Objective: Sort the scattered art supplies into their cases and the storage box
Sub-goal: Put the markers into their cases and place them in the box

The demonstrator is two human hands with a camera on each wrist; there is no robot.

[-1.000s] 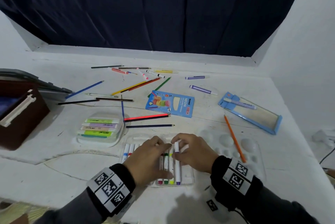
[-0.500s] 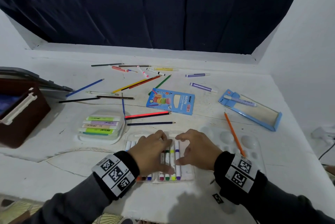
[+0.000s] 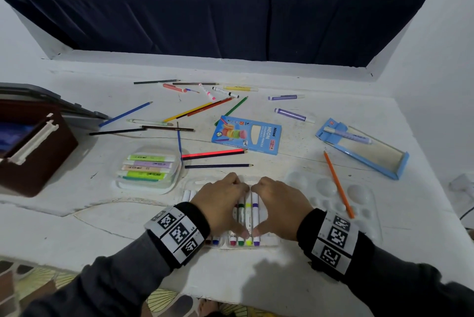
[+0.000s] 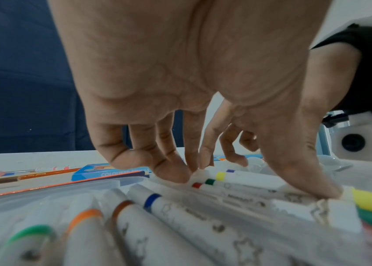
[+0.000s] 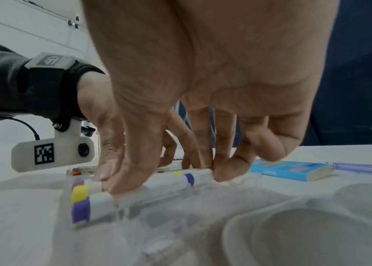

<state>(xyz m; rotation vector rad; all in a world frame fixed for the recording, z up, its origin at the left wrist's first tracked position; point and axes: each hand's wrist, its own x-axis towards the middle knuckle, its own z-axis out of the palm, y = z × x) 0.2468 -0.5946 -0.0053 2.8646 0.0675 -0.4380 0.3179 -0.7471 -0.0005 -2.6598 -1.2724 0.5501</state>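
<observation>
Fingers (image 4: pixel 173 169) of the left hand (image 3: pixel 220 203) are bent down with their tips and thumb pressing on the row of markers (image 3: pixel 248 221) in the clear marker case (image 3: pixel 269 241) at the near edge of the worktop (image 3: pixel 77 226); fingers (image 5: pixel 226 167) of the right hand (image 3: pixel 279 209) do the same from the other side, thumb and fingertips clamped on the ends of the purple-banded marker (image 5: pixel 173 181). The two hands' fingertips meet at the far end of the case. Just beyond, toward the middle, lies a blue pencil box (image 3: pixel 246 134) reading "Ninso NEON COLOURED PENCILS". A case of highlighters (image 3: pixel 147 166) sits left of the hands, a brown storage box (image 3: pixel 38 157) at the left edge, a paint palette (image 3: pixel 359 196) on the right.
</observation>
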